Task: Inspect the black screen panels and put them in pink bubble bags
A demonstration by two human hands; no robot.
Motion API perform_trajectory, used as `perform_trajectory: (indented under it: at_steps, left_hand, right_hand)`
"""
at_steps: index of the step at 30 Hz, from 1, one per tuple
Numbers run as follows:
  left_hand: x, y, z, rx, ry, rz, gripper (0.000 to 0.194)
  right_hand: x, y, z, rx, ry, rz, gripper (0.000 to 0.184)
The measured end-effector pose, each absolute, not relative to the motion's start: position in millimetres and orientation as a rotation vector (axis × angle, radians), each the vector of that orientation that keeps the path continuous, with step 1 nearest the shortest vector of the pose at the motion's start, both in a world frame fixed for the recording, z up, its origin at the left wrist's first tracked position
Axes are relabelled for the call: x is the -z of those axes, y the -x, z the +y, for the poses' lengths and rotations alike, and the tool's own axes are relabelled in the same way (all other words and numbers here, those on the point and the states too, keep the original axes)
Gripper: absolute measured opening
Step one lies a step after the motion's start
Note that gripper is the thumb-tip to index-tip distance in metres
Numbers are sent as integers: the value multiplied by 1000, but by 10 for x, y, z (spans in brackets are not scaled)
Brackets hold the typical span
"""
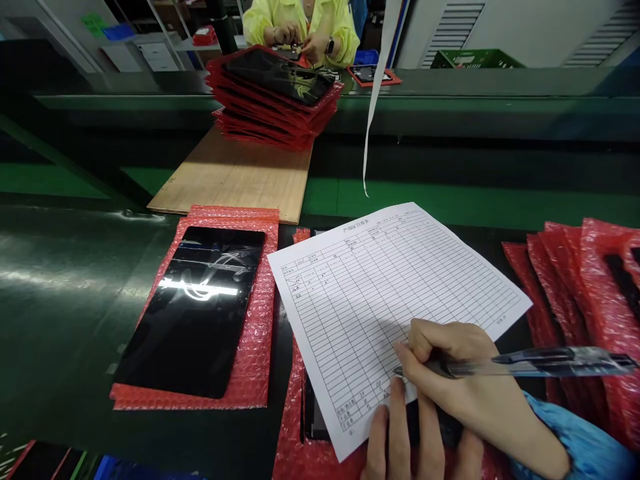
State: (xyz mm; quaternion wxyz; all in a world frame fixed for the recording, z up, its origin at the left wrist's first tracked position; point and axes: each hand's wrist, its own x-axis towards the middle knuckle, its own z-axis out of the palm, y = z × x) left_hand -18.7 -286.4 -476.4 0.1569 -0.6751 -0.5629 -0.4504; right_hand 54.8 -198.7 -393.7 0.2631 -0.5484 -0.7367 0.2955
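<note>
My right hand [465, 373] is closed around a clear pen [530, 363], its tip resting on the lower part of a white printed form sheet [390, 293]. My left hand [415, 440] lies at the bottom edge, fingers stretched flat, pressing the sheet's lower corner. The sheet lies tilted over a black panel on red bubble wrap [295, 433]. To the left lies another black glossy panel [197, 307] on its own red bubble wrap sheet [255, 333].
A stack of red bubble-wrap sheets [585, 293] lies at the right. A wooden board [235, 177] carries a pile of wrapped panels [273, 97] farther back. A person in a yellow coat [300, 27] works across the bench. A white strip [375, 100] hangs down.
</note>
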Motion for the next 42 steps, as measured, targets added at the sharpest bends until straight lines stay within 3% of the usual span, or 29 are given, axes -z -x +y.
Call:
perform_trajectory:
  at_steps: [17,42]
  left_hand:
    - [4776,215,-2914,1210,1992,-1594,37]
    - [4782,268,-2908,1151,1990,-1545,32]
  right_hand:
    - [3949,-561,-2012,-840,1499,-1952,36]
    - [3968,-590,-2027,-717,1416,-2011,35]
